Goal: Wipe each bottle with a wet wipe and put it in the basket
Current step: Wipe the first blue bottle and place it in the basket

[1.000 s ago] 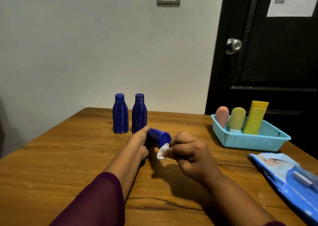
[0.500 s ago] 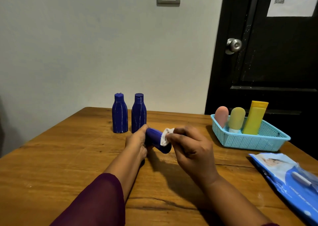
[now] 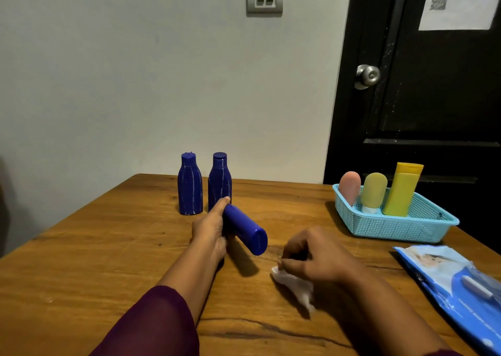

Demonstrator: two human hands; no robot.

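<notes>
1. Head view, what has changed: half a second ago your right hand (image 3: 311, 255) had the wet wipe (image 3: 294, 288) pressed against the base end of the blue bottle (image 3: 245, 232). Now that hand has dropped away to the wooden table (image 3: 108, 247), and the wipe is off the bottle. I read that as the wiping of this bottle being finished, so its next stop should be the turquoise basket (image 3: 401, 236).
2. Head view, left grip: your left hand (image 3: 210, 228) is wrapped around the bottle's neck end, fingers curled tight. The bottle is held just above the table and tilted, with its flat base pointing toward you.
3. Head view, right grip: your fingertips pinch one end of the crumpled wipe, and the rest trails on the tabletop near the bottle but apart from it.
4. Head view, what remains: two standing blue bottles (image 3: 190, 184) wait upright just behind your left hand, streaked with white. Three containers already stand in the basket, well to the right. The wipes pack (image 3: 455, 282) lies in front of it.
</notes>
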